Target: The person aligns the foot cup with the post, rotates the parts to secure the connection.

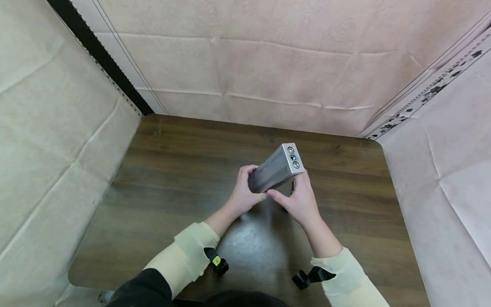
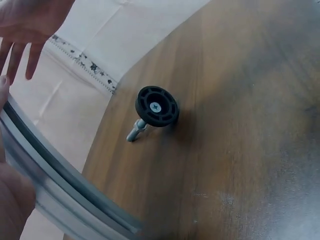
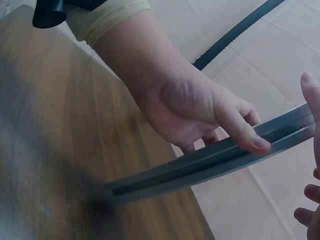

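Note:
A grey aluminium profile bar [image 1: 270, 170] is raised above the table, its end face with several round holes turned up and right. My left hand [image 1: 245, 189] grips the bar, its thumb along a grooved side in the right wrist view. Beside the bar's holed end is my right hand [image 1: 301, 200], fingers straight and thumb stretched toward the left thumb. In the left wrist view the right hand's fingers [image 2: 35, 57] hang extended, not curled round the bar. A levelling foot with a black ribbed disc [image 2: 157, 106] and a metal stud lies on the table, mostly hidden in the head view.
The brown wood-grain table [image 1: 172, 170] has rounded corners. Pale creased cloth [image 1: 268, 72] hangs behind it and along both sides. Black wrist cameras [image 1: 218, 262] sit on both forearms, over pale sleeves.

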Available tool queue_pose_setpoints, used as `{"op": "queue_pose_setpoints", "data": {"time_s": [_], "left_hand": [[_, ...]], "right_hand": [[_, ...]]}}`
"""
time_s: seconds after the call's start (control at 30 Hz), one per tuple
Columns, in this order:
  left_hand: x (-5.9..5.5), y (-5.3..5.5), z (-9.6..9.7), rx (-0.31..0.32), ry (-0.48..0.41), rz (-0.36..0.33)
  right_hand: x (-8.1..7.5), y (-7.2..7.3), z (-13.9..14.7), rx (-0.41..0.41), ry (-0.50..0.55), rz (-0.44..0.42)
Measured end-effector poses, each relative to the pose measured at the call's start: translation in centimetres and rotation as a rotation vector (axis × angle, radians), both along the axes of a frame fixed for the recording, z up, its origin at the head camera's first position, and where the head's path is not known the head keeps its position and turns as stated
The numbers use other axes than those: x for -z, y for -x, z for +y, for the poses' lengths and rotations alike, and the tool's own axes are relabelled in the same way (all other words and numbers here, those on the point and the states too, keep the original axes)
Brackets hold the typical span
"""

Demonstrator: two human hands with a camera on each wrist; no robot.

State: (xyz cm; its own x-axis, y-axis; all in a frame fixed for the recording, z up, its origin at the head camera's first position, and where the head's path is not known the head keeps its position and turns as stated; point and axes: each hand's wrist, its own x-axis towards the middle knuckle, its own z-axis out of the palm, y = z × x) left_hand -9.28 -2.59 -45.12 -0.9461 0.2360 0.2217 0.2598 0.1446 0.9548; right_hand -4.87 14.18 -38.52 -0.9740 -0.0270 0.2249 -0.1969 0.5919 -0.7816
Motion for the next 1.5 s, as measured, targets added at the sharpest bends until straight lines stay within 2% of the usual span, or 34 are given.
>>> {"op": "queue_pose_setpoints", "data": {"time_s": [0.2, 0.3, 0.53, 0.67, 0.83, 1.03, 1.3, 1.5], "left_hand": [[-0.1, -0.3, 0.3, -0.032, -0.018, -0.008], [-0.1, -0.6, 0.3, -0.064, -0.017, 0.002], [-0.3, -1.0, 0.6, -0.123, -0.026, -0.027], [-0.3, -1.3, 0.8, -0.162, 0.004, -0.009], [-0.2, -1.8, 1.3, -0.230, 0.047, 0.017], [-0.3, -2.2, 1.9, -0.292, 0.059, 0.044], [-0.7, -2.7, 2.2, -0.313, 0.073, 0.048], [-0.9, -3.0, 2.2, -0.310, 0.077, 0.079]], "right_hand": [[-0.2, 0.1, -0.5, 0.001, 0.005, -0.002], [-0.2, 0.2, -0.8, -0.010, 0.010, 0.030], [-0.4, 0.3, -1.7, -0.014, 0.045, 0.107], [-0.4, 0.3, -2.3, 0.020, 0.109, 0.140], [-0.5, 0.3, -2.9, 0.076, 0.192, 0.139], [-0.7, 0.4, -3.5, 0.140, 0.202, 0.133], [-0.8, 0.7, -3.6, 0.172, 0.226, 0.237], [-0.8, 0.7, -3.4, 0.166, 0.220, 0.255]]}}
